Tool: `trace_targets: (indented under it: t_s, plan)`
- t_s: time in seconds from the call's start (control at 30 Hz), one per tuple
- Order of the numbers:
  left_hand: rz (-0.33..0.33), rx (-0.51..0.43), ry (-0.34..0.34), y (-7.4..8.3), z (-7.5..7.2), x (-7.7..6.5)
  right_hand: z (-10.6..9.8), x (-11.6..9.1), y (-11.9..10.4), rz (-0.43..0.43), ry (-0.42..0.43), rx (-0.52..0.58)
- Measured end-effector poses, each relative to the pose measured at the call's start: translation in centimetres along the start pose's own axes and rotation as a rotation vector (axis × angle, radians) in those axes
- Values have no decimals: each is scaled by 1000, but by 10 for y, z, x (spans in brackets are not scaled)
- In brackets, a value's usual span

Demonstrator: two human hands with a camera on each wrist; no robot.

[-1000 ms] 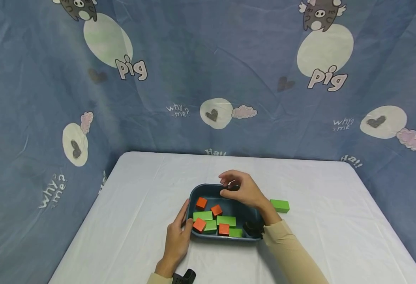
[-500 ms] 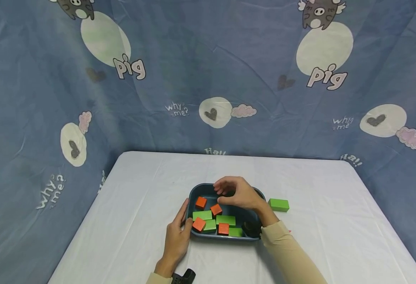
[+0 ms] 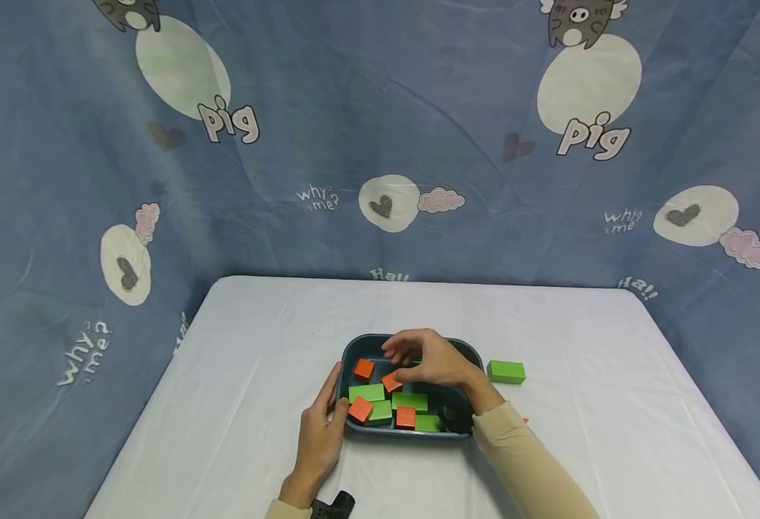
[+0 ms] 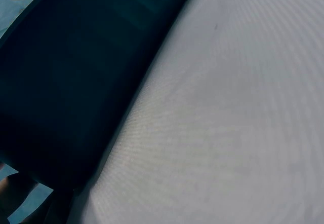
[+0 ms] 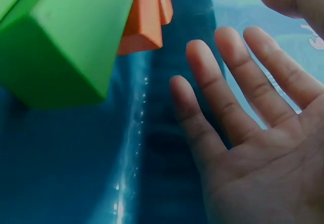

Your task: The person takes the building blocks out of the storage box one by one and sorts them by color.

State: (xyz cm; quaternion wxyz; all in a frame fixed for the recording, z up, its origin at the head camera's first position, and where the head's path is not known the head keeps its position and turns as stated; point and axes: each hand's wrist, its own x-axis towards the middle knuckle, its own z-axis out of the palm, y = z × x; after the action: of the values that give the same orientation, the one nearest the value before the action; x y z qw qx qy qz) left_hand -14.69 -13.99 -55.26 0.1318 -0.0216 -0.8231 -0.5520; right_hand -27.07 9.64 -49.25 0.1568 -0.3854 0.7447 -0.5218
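Two bare hands work at a dark blue tray: the left hand lies along its left end wall with fingers nearly straight, while the right hand hovers over it, fingers loosely spread, holding nothing. Smooth and glossy, round-cornered, the tray sits on the table with its long axis running left to right before the person. Inside, mostly toward the left and near side, lie smooth, sharp-edged green blocks, oblong and roughly parallel to that axis, among orange cubes turned various ways. Another green oblong lies crosswise just right of the tray, on white cloth. Beyond hangs a creased blue printed backdrop.
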Motion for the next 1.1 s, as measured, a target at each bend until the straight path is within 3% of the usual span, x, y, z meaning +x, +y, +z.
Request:
trace_targets:
  t_s: [0.63, 1.1]
  plan:
    - [-24, -5, -9, 2, 1, 0, 5, 2, 4, 110, -153, -204]
    - [-34, 8, -6, 3, 2, 0, 6, 5, 7, 125, -175, -280]
